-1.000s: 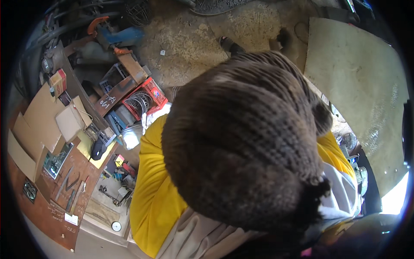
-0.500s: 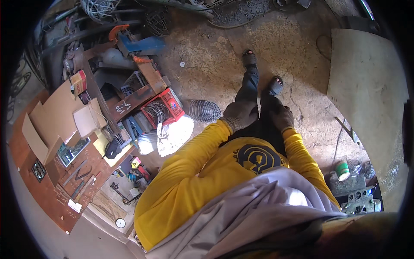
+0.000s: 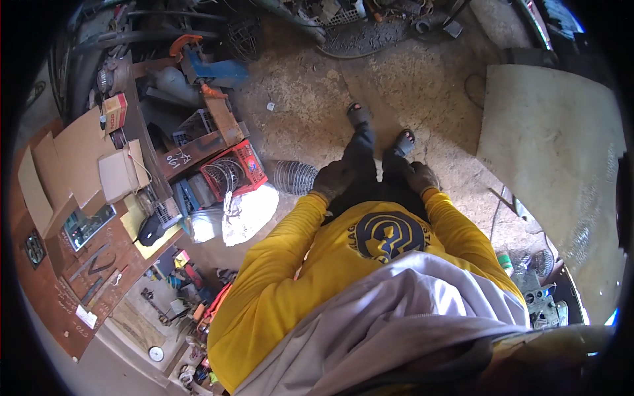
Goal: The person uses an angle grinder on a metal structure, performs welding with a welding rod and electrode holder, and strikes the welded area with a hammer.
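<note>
L hand (image 3: 333,178) & R hand (image 3: 421,177) are held apart, each laid on or just over an upper leg of the dark trousers (image 3: 360,152); whether any cloth is pinched can't be told, as fingertips blend w/ the fabric. The trousers are worn, seen below & btwn both hands, running fwd to the sandals (image 3: 360,116). Cloth is judged light, soft, limp, prob. neither slippery nor fragile; best gripped by a loose fold at the upper leg, thumb vs fingers, since taut parts would give little to pinch. Re containers: the red crate (image 3: 256,175) is seen left of L hand, past the wire coil (image 3: 295,177) on the floor, w/ looped wire (image 3: 224,175) inside. A pale crate (image 3: 197,127) is lodged farther left & fwd of L hand, in the brown shelf unit (image 3: 191,158); contents can't be made out. Far left of L hand, an open cardboard box (image 3: 69,162) is set on the brown bench (image 3: 63,313), flaps spread, inside unclear. White sacks (image 3: 251,214) are seen back-left of L hand, just beside the red crate, contents hidden. Back-right of R hand, a green tin (image 3: 505,264) is placed nr a wire guard (image 3: 543,263); its contents aren't shown.
</note>
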Demonstrator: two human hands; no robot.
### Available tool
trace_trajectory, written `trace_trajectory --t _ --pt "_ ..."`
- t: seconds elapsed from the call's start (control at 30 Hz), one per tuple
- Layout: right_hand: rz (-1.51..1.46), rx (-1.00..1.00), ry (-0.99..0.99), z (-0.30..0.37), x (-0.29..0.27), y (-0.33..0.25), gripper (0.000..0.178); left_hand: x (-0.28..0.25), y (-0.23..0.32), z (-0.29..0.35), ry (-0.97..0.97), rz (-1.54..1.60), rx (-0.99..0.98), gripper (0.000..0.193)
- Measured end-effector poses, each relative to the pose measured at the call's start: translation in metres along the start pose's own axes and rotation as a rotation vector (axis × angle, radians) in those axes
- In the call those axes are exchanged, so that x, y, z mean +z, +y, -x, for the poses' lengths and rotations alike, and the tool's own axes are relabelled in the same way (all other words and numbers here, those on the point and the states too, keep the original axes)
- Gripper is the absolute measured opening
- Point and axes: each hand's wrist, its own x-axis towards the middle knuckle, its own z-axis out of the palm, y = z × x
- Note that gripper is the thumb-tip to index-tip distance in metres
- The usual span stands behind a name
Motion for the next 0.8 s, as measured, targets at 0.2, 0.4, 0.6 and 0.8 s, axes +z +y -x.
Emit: trace_trajectory --t 0.2,0.4,0.6,0.8 --pt "0.045 0.004 0.065 -0.017 -0.003 0.05 0.064 -0.031 -0.051 0.005 0.024 0.003 -0.155 0.053" --pt "0.228 0.165 0.021 -0.036 -0.022 0.064 0.051 -0.06 -0.136 0.008 -0.153 -0.251 0.09 0.043" --pt "0.234 -0.015 0.098 -0.068 -0.02 -0.016 0.056 -0.132 -0.202 -0.023 -0.114 -0.416 0.064 0.043" --pt "-0.198 -0.194 0.218 -0.028 -0.041 -0.201 0.052 -0.177 -0.297 -0.067 -0.003 -0.133 -0.045 0.068"
